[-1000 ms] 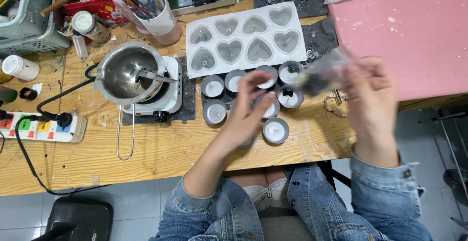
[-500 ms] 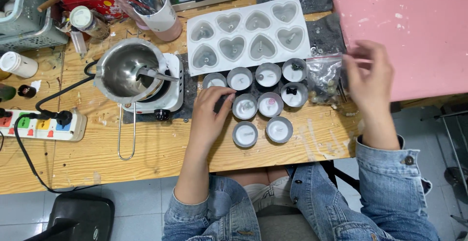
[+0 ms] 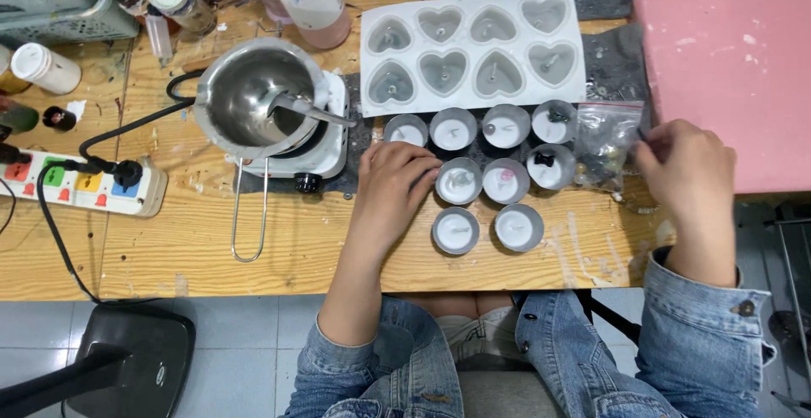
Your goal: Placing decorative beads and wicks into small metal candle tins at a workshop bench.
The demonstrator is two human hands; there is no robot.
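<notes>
Several small round tins of white wax (image 3: 456, 230) stand in rows on the wooden table (image 3: 279, 249), some with small decorations set in the wax. My left hand (image 3: 393, 185) rests palm down on the table, holding nothing, its fingertips against the left rim of one middle-row tin (image 3: 459, 180). At the right end of the rows, my right hand (image 3: 688, 177) pinches the right edge of a clear zip bag (image 3: 601, 141) of small pieces, which lies on the table. Behind the tins sits a white mould (image 3: 471, 46) with heart-shaped cavities.
A steel melting pot (image 3: 253, 97) with a spoon sits on a small white hot plate (image 3: 325, 156) to the left. A power strip (image 3: 80, 185) lies at far left. Bottles, a basket and a cup of tools line the back. A pink board (image 3: 726, 54) covers the right.
My right hand came down from the air and now has the bag on the table. My left hand drew back from above the tins to the table beside them.
</notes>
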